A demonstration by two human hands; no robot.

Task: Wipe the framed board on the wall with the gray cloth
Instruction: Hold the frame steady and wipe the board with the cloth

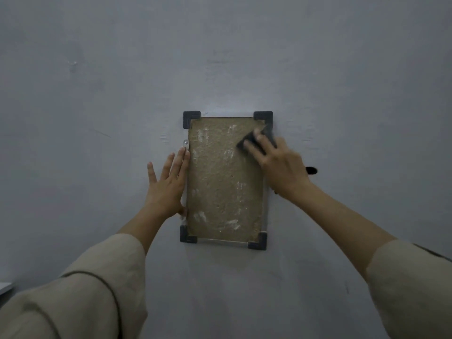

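**Head view: cloth on board, upper right corner**

Head camera looks at a wall with one tan, rough-textured rectangular board in a thin pale frame (pixel 223 182), hung upright.

Grip, right: right hand (pixel 278 162) presses a dark gray folded cloth (pixel 247 140) against the board face near its upper right corner. Fingers spread and lie over the cloth, slightly bent; a corner of cloth sticks out past the fingertips toward the board's middle. The image does not show whether the thumb is tucked round the cloth's edge.

Grip, left: left hand (pixel 168 182) is flat, fingers straight and together, laid along the board's left frame edge, fingertips pointing up. It holds nothing. Middle fingertip just below a small metal bracket with a screw (pixel 186 143) on the frame's left side.

Surface: board face carries whitish smears in several patches, top, middle and bottom. Plain gray painted wall (pixel 97 118) all around, with faint scuffs.

Counts: one board; four dark gray plastic corner pieces (pixel 191 118), one per corner; one cloth; one visible bracket; two hands, both arms in beige loose sleeves (pixel 102 277). One small dark object (pixel 311 170) on the wall just right of the right hand, not identifiable. One pale edge (pixel 5 287) at lower left margin, unidentified.
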